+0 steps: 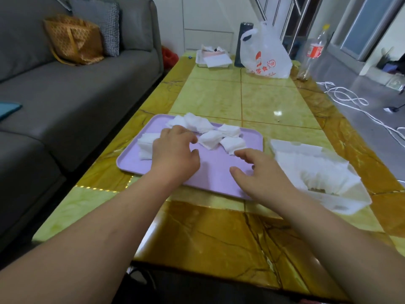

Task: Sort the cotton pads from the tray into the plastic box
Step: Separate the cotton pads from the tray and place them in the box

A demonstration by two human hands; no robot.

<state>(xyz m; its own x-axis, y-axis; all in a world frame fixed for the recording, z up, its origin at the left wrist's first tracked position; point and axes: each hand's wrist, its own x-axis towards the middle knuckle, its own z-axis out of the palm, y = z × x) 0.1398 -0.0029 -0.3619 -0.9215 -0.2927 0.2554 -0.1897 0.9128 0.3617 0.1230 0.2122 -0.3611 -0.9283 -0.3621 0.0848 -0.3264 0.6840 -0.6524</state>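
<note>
White square cotton pads sit in small stacks on the lilac tray; left hand curls beside them, grip unclear, right hand hovers loosely spread

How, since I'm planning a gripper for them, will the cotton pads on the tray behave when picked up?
Probably floppy and light: the pads are thin, soft squares. Their stacks would likely slide apart if pushed, since they lie unevenly on the tray. Being flat, they seem unlikely to roll.

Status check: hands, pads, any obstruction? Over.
Left hand curled over white square cotton pads on lilac plastic tray, grip unclear. Right hand open, empty. Translucent plastic box right of tray, unobstructed.
</note>
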